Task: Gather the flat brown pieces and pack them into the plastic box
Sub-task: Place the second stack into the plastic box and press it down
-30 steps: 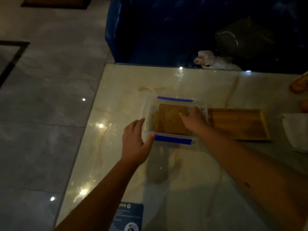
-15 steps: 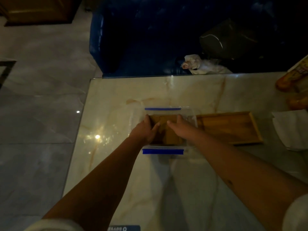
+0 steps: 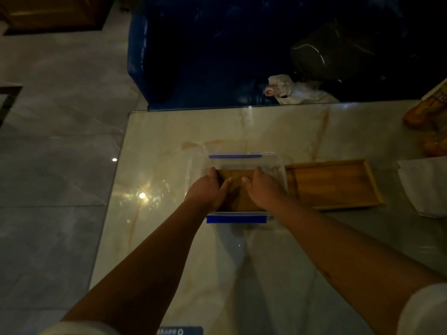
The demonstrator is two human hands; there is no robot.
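A clear plastic box (image 3: pixel 280 165) with blue clips on its near and far sides stands on the marble table. Flat brown pieces (image 3: pixel 238 189) lie inside it, covering its floor. Both my hands reach into the box from the near side. My left hand (image 3: pixel 209 189) rests palm down on the left part of the pieces, fingers spread. On the right part lies my right hand (image 3: pixel 262 188), also flat, fingers apart. The pieces under my palms are hidden.
A wooden tray (image 3: pixel 336 184) with nothing in it sits just right of the box. White paper (image 3: pixel 425 187) lies at the right edge, with orange packets (image 3: pixel 430 122) beyond it. A dark blue sofa (image 3: pixel 217 56) and a crumpled bag (image 3: pixel 287 90) are behind the table's far edge.
My left hand has moved from outside the box's left wall into the box and onto the brown pieces. My right hand stays inside, now flatter. The view has shifted slightly.
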